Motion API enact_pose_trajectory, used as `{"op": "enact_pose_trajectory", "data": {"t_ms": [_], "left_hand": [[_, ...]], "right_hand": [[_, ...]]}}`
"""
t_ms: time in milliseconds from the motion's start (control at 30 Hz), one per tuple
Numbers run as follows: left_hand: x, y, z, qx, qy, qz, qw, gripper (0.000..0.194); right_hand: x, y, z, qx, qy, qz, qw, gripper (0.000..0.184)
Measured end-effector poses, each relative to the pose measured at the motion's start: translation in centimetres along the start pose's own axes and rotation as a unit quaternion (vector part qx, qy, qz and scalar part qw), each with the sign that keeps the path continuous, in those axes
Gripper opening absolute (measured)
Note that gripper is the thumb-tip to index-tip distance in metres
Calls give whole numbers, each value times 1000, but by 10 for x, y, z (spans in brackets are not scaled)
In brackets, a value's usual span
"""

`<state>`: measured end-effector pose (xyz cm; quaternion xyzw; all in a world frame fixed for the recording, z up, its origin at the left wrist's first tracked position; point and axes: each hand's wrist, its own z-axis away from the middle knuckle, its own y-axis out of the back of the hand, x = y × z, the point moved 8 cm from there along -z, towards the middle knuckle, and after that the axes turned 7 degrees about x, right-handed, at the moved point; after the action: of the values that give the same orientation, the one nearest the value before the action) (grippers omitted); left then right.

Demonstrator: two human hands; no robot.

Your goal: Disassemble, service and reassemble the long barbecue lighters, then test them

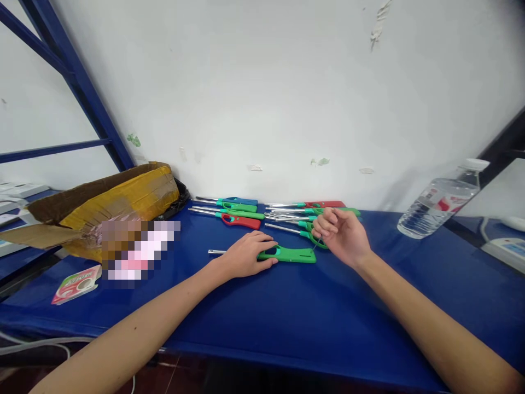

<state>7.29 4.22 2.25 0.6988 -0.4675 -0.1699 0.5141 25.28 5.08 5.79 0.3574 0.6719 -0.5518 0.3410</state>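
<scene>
A green long-necked gas lighter [295,255] lies flat on the blue table, its metal tube pointing left. My left hand [248,254] presses over its trigger end, thumb and fingers around the body. Just right of its handle, my right hand [342,235] is raised with curled fingers. A thin dark rod [316,244] reaches down from these fingers to the handle's end; its upper part is hidden in the grip. Behind my hands lie several more lighters, among them a red one [241,221], a blue one [241,202] and a green one [305,225].
An open cardboard box [156,189] with yellow tape stands at the left, near a small printed card [76,285] and a blurred patch. At the right a water bottle [443,200] leans. The white wall [287,98] rises behind the blue table [287,317].
</scene>
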Motion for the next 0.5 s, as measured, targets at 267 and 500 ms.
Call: {"op": "enact_pose_trajectory", "data": {"t_ms": [267, 500], "left_hand": [[-2, 0, 1, -4, 13, -8, 1000, 40], [-4, -2, 2, -4, 10, -14, 1000, 40]], "right_hand": [[7, 7, -6, 24, 4, 40, 999, 32], [10, -7, -1, -26, -10, 2, 1000, 53]]}}
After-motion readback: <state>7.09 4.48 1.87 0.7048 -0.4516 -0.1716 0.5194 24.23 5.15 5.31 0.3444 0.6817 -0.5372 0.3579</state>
